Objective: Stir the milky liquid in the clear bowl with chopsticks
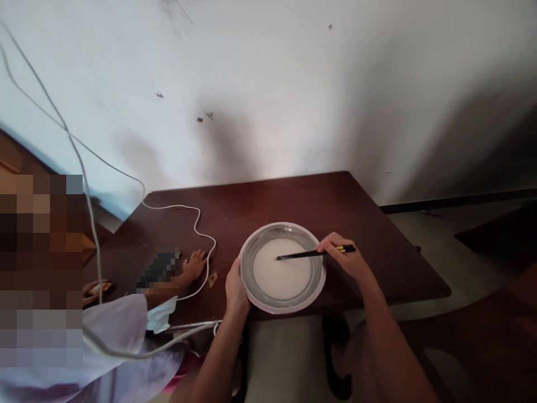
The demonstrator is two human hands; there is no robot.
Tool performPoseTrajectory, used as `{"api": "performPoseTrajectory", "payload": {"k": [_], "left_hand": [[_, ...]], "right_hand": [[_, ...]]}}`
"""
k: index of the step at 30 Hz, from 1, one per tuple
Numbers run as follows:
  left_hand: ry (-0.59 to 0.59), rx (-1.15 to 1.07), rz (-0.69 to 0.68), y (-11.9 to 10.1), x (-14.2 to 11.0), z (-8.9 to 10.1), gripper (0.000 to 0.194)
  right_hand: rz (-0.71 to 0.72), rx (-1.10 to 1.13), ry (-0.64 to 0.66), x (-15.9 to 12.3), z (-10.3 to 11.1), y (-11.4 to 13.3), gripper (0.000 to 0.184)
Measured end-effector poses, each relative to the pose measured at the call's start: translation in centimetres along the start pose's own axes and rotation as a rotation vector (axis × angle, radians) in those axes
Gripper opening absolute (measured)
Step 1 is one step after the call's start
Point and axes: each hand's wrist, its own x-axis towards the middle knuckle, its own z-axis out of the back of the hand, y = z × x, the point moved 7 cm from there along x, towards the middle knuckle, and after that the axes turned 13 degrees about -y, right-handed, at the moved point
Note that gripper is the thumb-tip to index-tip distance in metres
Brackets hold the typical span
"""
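Observation:
A round metal basin (319, 280) stands at the front edge of the dark red-brown table, holding a whitish substance (281, 277) whose kind I cannot make out. My left hand (235, 286) grips the basin by its left rim, with some fingers hidden behind or below it. Over the right rim, my right hand (340, 253) is closed around black chopsticks (300, 254) with yellow bands near the back end. Their tips touch the whitish contents near the middle.
Another person sits at the left, one hand (195, 264) on the table (268, 201) by a blurred dark object (159, 270). A white cable (197, 215) winds across the tabletop. A white wall (272, 84) rises behind, and a brown chair (482, 313) stands at the right.

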Motion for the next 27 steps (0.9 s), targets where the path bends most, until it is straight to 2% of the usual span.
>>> {"api": "performPoseTrajectory", "payload": {"k": [4, 8, 10, 13, 15, 18, 20, 23, 27], "left_hand": [[0.000, -0.015, 0.029, -0.37, -0.47, 0.13, 0.025], [-0.005, -0.008, 0.004, -0.65, -0.56, 0.11, 0.025], [-0.012, -0.027, 0.026, -0.40, -0.44, 0.04, 0.024], [-0.009, -0.071, 0.048, -0.20, -0.34, -0.09, 0.024], [0.000, -0.057, 0.036, -0.25, -0.36, -0.14, 0.024], [0.016, -0.010, 0.003, -0.28, -0.33, -0.16, 0.025], [0.021, -0.011, -0.010, -0.17, -0.22, -0.14, 0.026], [0.017, -0.009, -0.022, -0.02, -0.08, -0.05, 0.026], [0.003, 0.032, -0.040, -0.16, -0.06, 0.05, 0.025]], "right_hand": [[-0.004, -0.012, -0.102, 0.13, 0.90, -0.08, 0.037], [-0.012, 0.017, 0.011, -0.04, 0.07, -0.13, 0.031], [0.004, 0.008, -0.014, 0.05, 0.23, -0.08, 0.028], [0.001, 0.004, -0.106, 0.20, 0.95, -0.15, 0.033], [-0.017, 0.015, -0.078, 0.14, 0.74, -0.21, 0.036], [-0.013, 0.019, 0.006, 0.01, -0.01, -0.06, 0.031], [0.010, 0.008, -0.026, 0.11, 0.20, 0.05, 0.027], [0.005, 0.007, -0.114, 0.24, 0.97, -0.11, 0.033], [-0.011, 0.030, -0.018, 0.03, 0.27, -0.15, 0.033]]}}
